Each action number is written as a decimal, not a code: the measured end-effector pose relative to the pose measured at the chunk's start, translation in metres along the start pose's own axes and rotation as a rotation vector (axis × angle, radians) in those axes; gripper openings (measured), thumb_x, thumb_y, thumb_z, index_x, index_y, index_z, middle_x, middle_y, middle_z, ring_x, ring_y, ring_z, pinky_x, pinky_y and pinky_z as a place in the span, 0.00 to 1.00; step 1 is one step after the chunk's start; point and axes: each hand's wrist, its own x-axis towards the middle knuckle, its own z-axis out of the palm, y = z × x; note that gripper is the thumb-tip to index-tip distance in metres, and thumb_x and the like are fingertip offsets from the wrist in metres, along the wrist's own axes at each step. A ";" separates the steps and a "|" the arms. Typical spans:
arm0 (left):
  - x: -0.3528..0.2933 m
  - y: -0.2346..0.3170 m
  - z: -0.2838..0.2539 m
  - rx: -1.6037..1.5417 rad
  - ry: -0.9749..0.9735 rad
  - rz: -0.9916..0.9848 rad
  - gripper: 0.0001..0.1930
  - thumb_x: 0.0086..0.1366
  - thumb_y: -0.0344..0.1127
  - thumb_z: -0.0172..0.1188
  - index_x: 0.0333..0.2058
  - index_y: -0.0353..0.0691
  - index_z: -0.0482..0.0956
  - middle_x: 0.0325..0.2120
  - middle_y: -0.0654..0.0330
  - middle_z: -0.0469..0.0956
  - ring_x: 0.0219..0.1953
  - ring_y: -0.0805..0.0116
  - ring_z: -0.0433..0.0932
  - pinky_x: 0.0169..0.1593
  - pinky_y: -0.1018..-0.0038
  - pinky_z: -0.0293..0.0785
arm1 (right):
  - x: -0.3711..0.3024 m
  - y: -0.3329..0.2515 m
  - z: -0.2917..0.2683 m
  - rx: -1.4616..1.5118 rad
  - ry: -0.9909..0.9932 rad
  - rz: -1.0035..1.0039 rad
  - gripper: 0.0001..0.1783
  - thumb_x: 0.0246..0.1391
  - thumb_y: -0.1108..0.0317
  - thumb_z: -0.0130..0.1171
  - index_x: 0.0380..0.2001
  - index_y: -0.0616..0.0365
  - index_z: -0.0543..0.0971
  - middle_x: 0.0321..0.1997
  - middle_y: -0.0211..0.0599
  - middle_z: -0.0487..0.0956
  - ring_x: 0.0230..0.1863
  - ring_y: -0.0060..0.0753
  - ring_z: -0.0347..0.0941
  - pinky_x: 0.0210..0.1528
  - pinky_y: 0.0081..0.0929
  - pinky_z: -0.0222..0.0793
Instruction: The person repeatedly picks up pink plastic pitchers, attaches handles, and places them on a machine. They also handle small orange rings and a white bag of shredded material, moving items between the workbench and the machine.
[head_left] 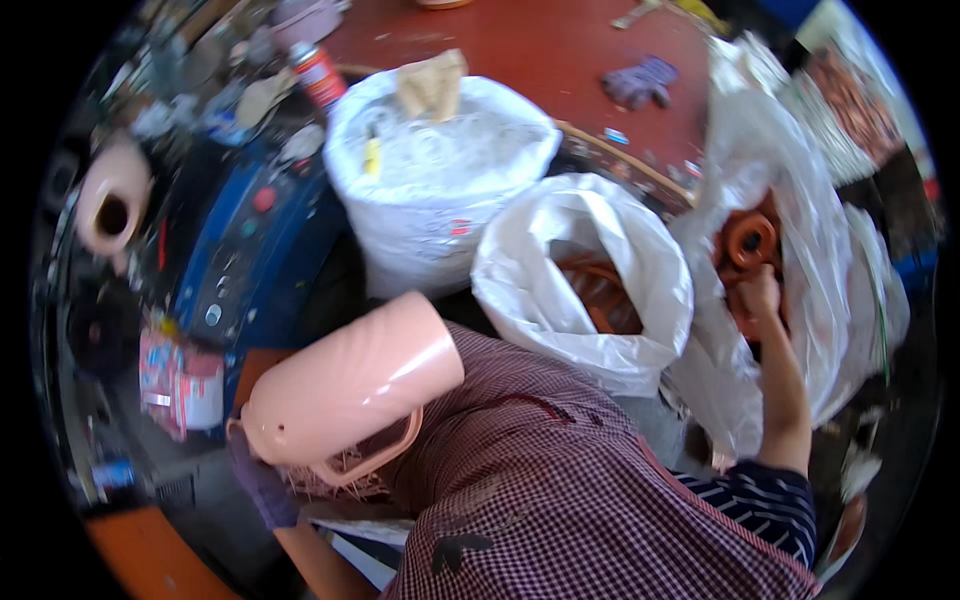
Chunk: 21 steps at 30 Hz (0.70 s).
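Note:
A glossy pink thermos jug shell (352, 375) with a loop handle lies tilted across my lap. My left hand (262, 475), in a purple glove, is closed on its lower-left end; some of the fingers are behind the shell. Over on the right, my bare right hand (760, 292) reaches into a clear plastic bag (808, 235) of reddish-brown plastic parts. Its fingers curl in against a part just below a brown ring-shaped piece (750, 240), and the fingertips are hidden.
Ahead stand a large white sack (420, 235) with clear plastic pieces and a white bag (560, 345) holding brown parts. A purple glove (640, 82) lies on the red tabletop (510, 45). At left are a blue machine (232, 250), another pink shell (115, 190) and a spray can (318, 75).

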 end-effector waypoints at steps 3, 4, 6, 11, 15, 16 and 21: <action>-0.047 -0.024 -0.017 0.292 0.131 0.258 0.23 0.72 0.43 0.46 0.60 0.37 0.64 0.57 0.52 0.70 0.57 0.58 0.70 0.59 0.64 0.67 | -0.014 -0.115 -0.188 0.477 0.250 -0.275 0.25 0.44 0.71 0.61 0.48 0.62 0.70 0.39 0.52 0.79 0.42 0.55 0.77 0.46 0.40 0.73; -0.059 -0.036 -0.016 0.617 0.158 0.389 0.23 0.72 0.41 0.45 0.61 0.38 0.63 0.58 0.52 0.68 0.58 0.58 0.69 0.60 0.65 0.67 | -0.023 -0.154 -0.241 0.555 0.094 -0.397 0.26 0.45 0.72 0.61 0.50 0.62 0.70 0.41 0.49 0.79 0.42 0.49 0.78 0.47 0.37 0.74; -0.067 -0.056 -0.012 0.499 0.124 0.435 0.22 0.72 0.38 0.45 0.62 0.38 0.62 0.59 0.52 0.67 0.59 0.59 0.68 0.60 0.64 0.66 | -0.059 -0.226 -0.308 0.753 -0.160 -0.623 0.27 0.45 0.74 0.61 0.52 0.62 0.70 0.46 0.45 0.79 0.44 0.39 0.78 0.47 0.32 0.74; -0.097 -0.087 0.002 0.364 0.057 0.314 0.23 0.72 0.46 0.43 0.60 0.42 0.63 0.58 0.56 0.69 0.59 0.58 0.68 0.60 0.59 0.66 | -0.195 -0.370 -0.279 0.768 -1.049 -1.492 0.36 0.50 0.50 0.68 0.56 0.61 0.70 0.55 0.50 0.71 0.59 0.38 0.66 0.62 0.38 0.61; -0.137 -0.089 0.007 0.337 0.159 0.365 0.20 0.67 0.35 0.51 0.56 0.40 0.65 0.54 0.54 0.71 0.54 0.60 0.73 0.55 0.63 0.72 | -0.231 -0.392 -0.240 0.718 -1.286 -1.392 0.32 0.54 0.47 0.63 0.51 0.64 0.75 0.47 0.44 0.76 0.50 0.37 0.73 0.54 0.34 0.69; -0.144 -0.086 0.005 0.508 0.211 0.358 0.21 0.64 0.32 0.54 0.55 0.39 0.65 0.54 0.53 0.72 0.53 0.60 0.74 0.53 0.64 0.73 | -0.227 -0.395 -0.235 0.723 -1.327 -1.283 0.31 0.56 0.46 0.61 0.50 0.64 0.76 0.45 0.43 0.77 0.49 0.35 0.74 0.53 0.33 0.69; -0.158 -0.091 0.012 0.542 0.232 0.336 0.23 0.61 0.26 0.58 0.55 0.36 0.64 0.52 0.53 0.74 0.53 0.62 0.75 0.54 0.66 0.73 | -0.216 -0.502 -0.231 1.272 -0.712 -0.954 0.26 0.65 0.48 0.48 0.43 0.65 0.77 0.28 0.32 0.78 0.30 0.21 0.73 0.31 0.22 0.70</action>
